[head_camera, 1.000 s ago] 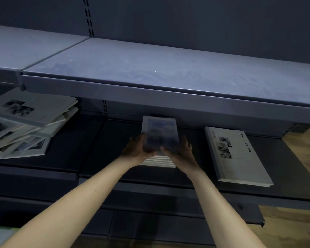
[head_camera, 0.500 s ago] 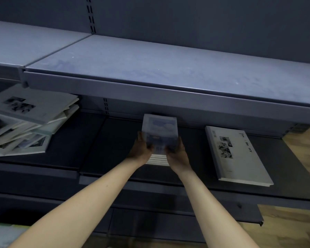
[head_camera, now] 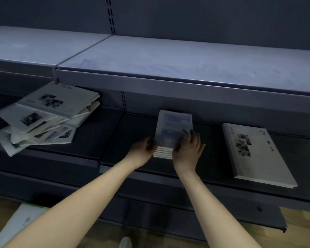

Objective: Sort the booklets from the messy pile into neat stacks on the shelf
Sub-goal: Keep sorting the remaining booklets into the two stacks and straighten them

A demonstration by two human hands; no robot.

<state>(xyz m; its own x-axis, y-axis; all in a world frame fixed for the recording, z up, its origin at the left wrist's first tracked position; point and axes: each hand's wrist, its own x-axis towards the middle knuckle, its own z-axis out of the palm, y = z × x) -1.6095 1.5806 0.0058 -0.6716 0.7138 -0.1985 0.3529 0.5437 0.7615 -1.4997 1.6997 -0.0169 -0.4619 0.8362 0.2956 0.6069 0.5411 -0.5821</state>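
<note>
Booklets in a small neat stack (head_camera: 172, 133) sit on the dark lower shelf (head_camera: 100, 133), about midway along it and under the front lip of the grey upper shelf (head_camera: 168, 63). The top cover is bluish and blurred, and white page edges show at the near end. The left hand (head_camera: 141, 152) presses against the stack's near left corner, its fingers curled round that edge. The right hand (head_camera: 187, 149) lies against the right side, its straight fingers spread over the top cover's near right corner. To the right, apart from the stack, a larger white booklet (head_camera: 254, 153) lies flat, angled a little. Far to the left on the same shelf, the messy pile (head_camera: 43, 117) of white booklets is fanned out, askew. Wooden floor (head_camera: 302, 230) shows below.
</note>
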